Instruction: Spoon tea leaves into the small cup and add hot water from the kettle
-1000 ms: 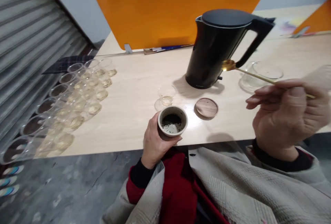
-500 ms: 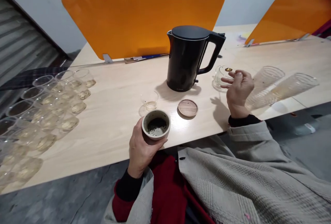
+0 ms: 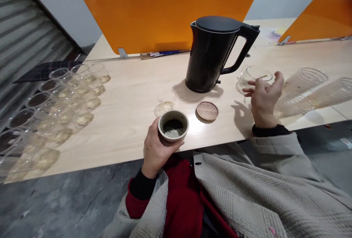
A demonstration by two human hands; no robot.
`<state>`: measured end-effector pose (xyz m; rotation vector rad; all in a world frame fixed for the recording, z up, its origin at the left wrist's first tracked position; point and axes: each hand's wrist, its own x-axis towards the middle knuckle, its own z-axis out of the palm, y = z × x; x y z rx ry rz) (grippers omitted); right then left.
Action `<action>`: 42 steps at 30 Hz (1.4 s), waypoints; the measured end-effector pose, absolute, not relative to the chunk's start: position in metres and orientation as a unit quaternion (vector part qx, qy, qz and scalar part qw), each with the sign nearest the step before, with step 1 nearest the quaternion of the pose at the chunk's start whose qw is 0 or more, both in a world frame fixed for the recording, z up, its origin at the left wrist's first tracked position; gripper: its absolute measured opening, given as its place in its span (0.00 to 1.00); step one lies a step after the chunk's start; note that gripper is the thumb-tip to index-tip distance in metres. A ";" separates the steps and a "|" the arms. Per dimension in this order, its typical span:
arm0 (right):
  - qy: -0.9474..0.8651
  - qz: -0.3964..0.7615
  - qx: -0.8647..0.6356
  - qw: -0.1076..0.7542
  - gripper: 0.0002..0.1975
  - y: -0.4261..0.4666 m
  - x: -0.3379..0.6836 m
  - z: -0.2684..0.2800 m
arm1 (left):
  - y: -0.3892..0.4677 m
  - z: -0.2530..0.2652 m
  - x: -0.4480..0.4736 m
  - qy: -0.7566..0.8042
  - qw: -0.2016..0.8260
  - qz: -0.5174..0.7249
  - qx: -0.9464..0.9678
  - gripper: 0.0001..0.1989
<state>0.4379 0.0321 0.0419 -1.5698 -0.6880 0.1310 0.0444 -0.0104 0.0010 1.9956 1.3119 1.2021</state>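
Note:
My left hand (image 3: 159,148) is wrapped around a small grey-beige cup (image 3: 161,131), tilted toward me, with dark loose tea leaves inside. Just beyond it stands a small clear glass cup (image 3: 167,100). A round wooden coaster (image 3: 207,111) lies to the right of the held cup. My right hand (image 3: 265,98) hovers at the right with its fingers apart, partly in front of a ribbed clear glass vessel (image 3: 244,80). Contact between this hand and the glass cannot be made out. A black electric kettle (image 3: 210,58) stands behind the coaster.
Several clear cups with pale liquid (image 3: 64,113) crowd the table's left end. Stacks of clear ribbed cups (image 3: 302,91) lie on their sides at the right. Orange dividers (image 3: 165,14) rise behind the kettle. The table's front edge runs close to my body.
The view has shifted, moving the scene slightly right and up. My right hand's fingers have spread, and the gold knob by the glass vessel no longer shows clearly. The left hand keeps its cup.

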 end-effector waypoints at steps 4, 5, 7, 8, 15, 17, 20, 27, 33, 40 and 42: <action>-0.465 0.041 -0.679 0.567 0.29 -0.006 0.394 0.029 | -0.010 0.000 0.044 0.456 0.231 0.441 0.738 0.50; -0.511 0.050 -0.675 0.530 0.28 -0.011 0.384 0.025 | -0.010 0.000 0.044 0.451 0.229 0.441 0.741 0.50; -0.589 0.065 -0.663 0.457 0.29 -0.015 0.370 0.019 | -0.010 0.000 0.043 0.446 0.229 0.439 0.745 0.50; -0.617 0.063 -0.659 0.426 0.28 -0.014 0.366 0.016 | -0.010 0.000 0.043 0.446 0.230 0.438 0.746 0.50; -0.678 -0.006 -0.658 0.327 0.16 -0.001 0.363 0.009 | -0.010 0.000 0.043 0.462 0.231 0.430 0.740 0.51; -0.693 -0.011 -0.651 0.311 0.18 -0.002 0.362 0.007 | -0.010 0.000 0.043 0.461 0.229 0.430 0.742 0.51; -0.703 -0.024 -0.646 0.297 0.19 -0.003 0.362 0.004 | -0.010 0.000 0.043 0.460 0.228 0.431 0.742 0.50; -0.686 -0.017 -0.637 0.351 0.16 -0.005 0.364 0.007 | -0.010 -0.001 0.043 0.459 0.229 0.435 0.740 0.51; -0.666 -0.007 -0.626 0.406 0.13 -0.004 0.360 0.010 | -0.010 0.002 0.043 0.463 0.232 0.428 0.741 0.50; -0.682 -0.032 -0.618 0.389 0.12 0.007 0.356 0.025 | -0.010 0.001 0.044 0.459 0.232 0.432 0.740 0.51; -0.695 -0.045 -0.634 0.336 0.10 0.012 0.357 0.027 | -0.010 0.001 0.044 0.459 0.236 0.431 0.740 0.50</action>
